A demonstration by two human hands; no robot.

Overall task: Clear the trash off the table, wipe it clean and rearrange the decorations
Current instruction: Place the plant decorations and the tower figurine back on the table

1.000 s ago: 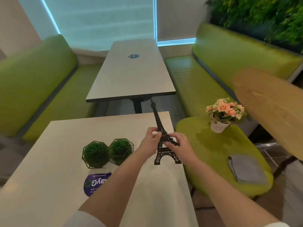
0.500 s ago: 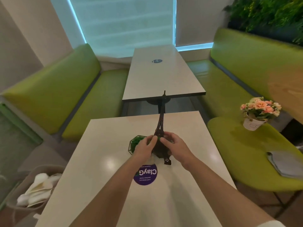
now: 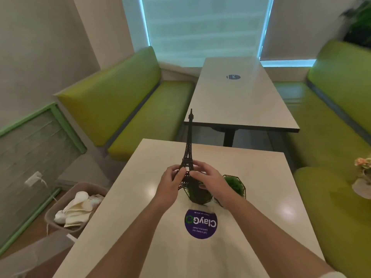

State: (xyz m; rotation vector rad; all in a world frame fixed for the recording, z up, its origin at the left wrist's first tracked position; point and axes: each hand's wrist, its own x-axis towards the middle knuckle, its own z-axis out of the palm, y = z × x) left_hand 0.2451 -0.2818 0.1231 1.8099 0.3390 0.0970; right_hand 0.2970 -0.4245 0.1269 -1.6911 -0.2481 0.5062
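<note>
Black lattice tower model [image 3: 188, 157] upright over the pale bench [image 3: 128, 197], pinched low on its frame between left hand [image 3: 171, 180] and right hand [image 3: 210, 180] — fingertips curled onto both sides. Just under the right hand, two green moss balls in wire frames [image 3: 233, 184]. Nearer than both hands, a purple round sticker [image 3: 201, 223]. Left of the left hand, off the bench — bin of crumpled white trash [image 3: 76, 207].

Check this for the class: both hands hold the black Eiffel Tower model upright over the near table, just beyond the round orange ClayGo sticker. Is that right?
One detail is wrong: the ClayGo sticker is purple, not orange, as the head view shows. The rest stands: the left hand and right hand hold the black Eiffel Tower model upright over the near table, just beyond that sticker.
</note>
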